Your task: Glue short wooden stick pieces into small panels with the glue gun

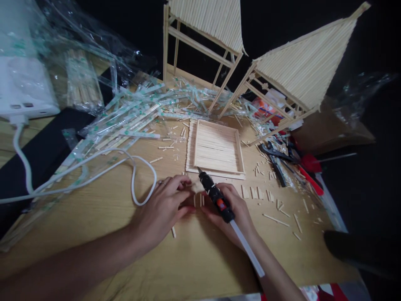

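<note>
Head view: the right hand (233,205) seems wrapped round the glue gun (213,190); whether the left hand (166,198) grips the small wooden piece (196,186) between both hands, I cannot tell. A slip could swing the nozzle (199,170) into the nearby left fingertips, burning them.

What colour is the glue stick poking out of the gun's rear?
The glue stick is whitish and looks translucent; the head view shows it best.
</note>
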`<state>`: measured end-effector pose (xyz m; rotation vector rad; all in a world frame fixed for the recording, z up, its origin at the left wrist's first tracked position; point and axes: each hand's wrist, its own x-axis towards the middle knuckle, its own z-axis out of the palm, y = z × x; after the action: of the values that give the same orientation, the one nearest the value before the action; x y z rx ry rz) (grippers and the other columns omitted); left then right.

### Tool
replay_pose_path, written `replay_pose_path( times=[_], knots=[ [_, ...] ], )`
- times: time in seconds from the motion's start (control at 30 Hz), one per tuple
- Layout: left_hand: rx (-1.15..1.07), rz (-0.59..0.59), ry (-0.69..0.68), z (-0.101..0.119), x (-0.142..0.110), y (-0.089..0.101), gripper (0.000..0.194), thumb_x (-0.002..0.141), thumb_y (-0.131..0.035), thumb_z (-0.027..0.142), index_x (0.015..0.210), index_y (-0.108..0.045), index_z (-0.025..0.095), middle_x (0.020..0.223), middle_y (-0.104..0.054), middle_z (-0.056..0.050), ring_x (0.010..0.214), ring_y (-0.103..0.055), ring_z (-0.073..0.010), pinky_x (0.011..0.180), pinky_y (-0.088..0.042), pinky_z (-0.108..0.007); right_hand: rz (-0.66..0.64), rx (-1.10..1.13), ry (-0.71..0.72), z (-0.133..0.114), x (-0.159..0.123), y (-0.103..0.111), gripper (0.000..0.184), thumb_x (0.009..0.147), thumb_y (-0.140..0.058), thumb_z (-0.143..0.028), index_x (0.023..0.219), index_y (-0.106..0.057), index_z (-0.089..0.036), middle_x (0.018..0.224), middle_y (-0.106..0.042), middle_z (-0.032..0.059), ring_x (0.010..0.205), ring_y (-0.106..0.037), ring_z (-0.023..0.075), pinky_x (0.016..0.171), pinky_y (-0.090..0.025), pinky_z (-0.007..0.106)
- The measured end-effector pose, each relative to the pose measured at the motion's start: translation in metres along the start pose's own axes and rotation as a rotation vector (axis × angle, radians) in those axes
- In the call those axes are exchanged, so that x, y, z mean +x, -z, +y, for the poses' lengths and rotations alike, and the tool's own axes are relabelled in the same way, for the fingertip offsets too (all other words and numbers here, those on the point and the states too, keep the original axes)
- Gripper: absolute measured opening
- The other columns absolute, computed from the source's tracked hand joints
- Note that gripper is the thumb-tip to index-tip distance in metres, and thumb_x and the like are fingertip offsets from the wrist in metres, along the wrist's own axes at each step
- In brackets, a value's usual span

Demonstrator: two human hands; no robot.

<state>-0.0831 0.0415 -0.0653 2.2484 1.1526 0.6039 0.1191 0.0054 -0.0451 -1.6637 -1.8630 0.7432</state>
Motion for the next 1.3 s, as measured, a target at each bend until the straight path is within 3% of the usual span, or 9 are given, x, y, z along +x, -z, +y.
replay_pose_path(
  times=[0.5,0.9,1.3],
  knots=[
    [-0.010,-0.032,0.013,0.001,0.000,0.001,0.014,0.078,-0.066,0.014,0.090,-0.067,0.020,0.118,-0.054,-0.005,0.106,-0.053,-0.0236,0.090,-0.044,-0.041,-0.008,0.054,-0.054,-0.005,0.001,-0.008,0.017,0.075,-0.070,-0.028,0.089,-0.065,-0.022,0.096,-0.059,0.0059,0.093,-0.057,0.0219,0.081,-0.046,0.034],
    [0.031,-0.026,-0.006,0.000,-0.001,-0.002,0.008,0.081,-0.063,0.017,0.087,-0.067,0.022,0.121,-0.053,-0.004,0.109,-0.050,-0.0226,0.092,-0.041,-0.040,0.001,0.086,0.009,0.004,-0.003,-0.012,0.024,0.070,-0.068,-0.007,0.085,-0.059,-0.023,0.094,-0.059,0.0033,0.092,-0.055,0.0201,0.079,-0.044,0.031],
    [0.023,-0.018,-0.015,0.000,-0.001,-0.002,0.008,0.081,-0.065,0.022,0.088,-0.067,0.021,0.120,-0.053,-0.005,0.108,-0.051,-0.0230,0.090,-0.042,-0.041,0.014,0.087,0.009,0.003,-0.004,-0.008,0.024,0.071,-0.070,-0.008,0.086,-0.058,-0.023,0.095,-0.060,0.0021,0.091,-0.056,0.0193,0.079,-0.044,0.031]
  ],
)
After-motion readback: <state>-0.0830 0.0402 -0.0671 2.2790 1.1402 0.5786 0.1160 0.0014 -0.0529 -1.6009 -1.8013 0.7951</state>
